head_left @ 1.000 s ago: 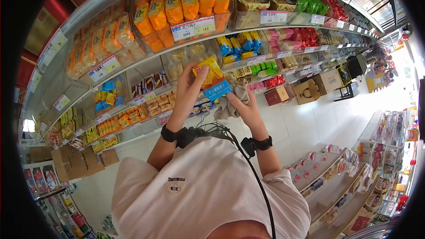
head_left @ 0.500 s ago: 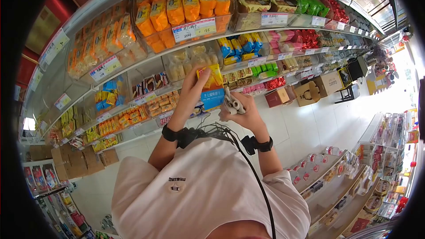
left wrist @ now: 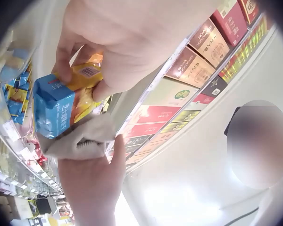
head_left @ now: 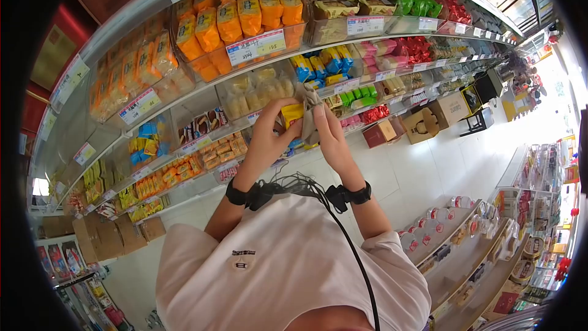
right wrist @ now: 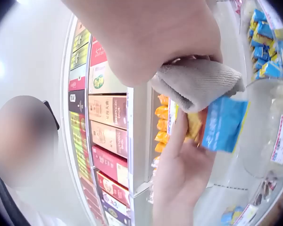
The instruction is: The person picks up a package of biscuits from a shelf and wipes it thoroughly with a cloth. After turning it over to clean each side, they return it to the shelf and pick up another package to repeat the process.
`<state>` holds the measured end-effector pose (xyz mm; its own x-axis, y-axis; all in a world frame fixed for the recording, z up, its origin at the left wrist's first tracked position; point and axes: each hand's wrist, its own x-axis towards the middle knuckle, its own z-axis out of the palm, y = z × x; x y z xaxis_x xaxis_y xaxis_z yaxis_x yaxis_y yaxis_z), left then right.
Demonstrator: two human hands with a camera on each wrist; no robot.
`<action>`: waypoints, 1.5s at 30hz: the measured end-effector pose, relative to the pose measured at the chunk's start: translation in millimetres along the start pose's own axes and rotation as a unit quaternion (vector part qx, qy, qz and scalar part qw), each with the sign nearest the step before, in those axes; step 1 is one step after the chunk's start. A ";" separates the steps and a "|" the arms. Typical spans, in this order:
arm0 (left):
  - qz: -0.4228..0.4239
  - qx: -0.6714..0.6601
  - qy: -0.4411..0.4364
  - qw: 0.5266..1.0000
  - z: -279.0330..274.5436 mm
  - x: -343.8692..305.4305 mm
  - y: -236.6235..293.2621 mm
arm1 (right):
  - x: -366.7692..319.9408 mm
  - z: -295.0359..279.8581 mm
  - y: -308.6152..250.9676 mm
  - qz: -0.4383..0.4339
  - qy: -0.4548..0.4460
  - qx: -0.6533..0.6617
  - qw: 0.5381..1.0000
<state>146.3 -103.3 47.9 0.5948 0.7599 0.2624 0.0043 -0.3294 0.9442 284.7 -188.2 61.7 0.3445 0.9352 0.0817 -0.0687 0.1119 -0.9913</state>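
Observation:
My left hand [head_left: 267, 132] pinches a snack packet [left wrist: 56, 106] between thumb and fingers, gripping its yellow end. The packet's blue end with white lettering points away from that hand in the left wrist view. A grey ribbed cloth [right wrist: 200, 84] is in my right hand [head_left: 337, 147], bunched over the fingers and held against the packet's side. In the head view the cloth and left fingers hide most of the packet, leaving a yellow patch. Both hands are close together in front of the shelves.
Tiered shelves [head_left: 202, 79] of snack bins curve across the front. Orange packets [head_left: 226, 18] fill an upper bin, and blue-yellow packets [head_left: 324, 64] lie in one below. Cardboard boxes [head_left: 422, 125] stand on the floor to the right. A black cable [head_left: 352, 239] runs down the shirt.
The packet has turned from showing its broad face to mostly hidden behind the cloth. My right hand has moved up and in, bringing the cloth from the packet's lower edge onto its side.

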 end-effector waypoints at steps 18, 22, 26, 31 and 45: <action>-0.063 -0.034 -0.003 0.997 -18.4 -5.8 -3.9 | 7.3 7.2 19.6 -0.020 0.063 0.023 0.998; -0.025 -0.089 0.066 0.993 -23.7 -4.5 -22.4 | 5.4 25.2 23.2 -0.011 -0.020 0.015 1.000; -0.043 -0.227 0.115 0.966 -33.3 -3.3 0.5 | -0.4 27.0 37.0 0.054 -0.122 -0.016 0.991; -0.048 -0.245 0.127 0.960 -37.5 -3.8 -15.2 | 4.7 28.8 43.9 0.051 -0.124 -0.021 0.991; 0.009 -0.356 -0.111 0.928 -27.2 -10.3 -33.6 | -7.2 -17.5 48.7 -0.009 -0.150 0.061 0.987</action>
<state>118.1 -84.8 18.9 0.7409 0.5977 0.3062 -0.4920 0.1726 0.8533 295.3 -195.4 11.1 0.0563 0.9880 0.1440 -0.1836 0.1520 -0.9712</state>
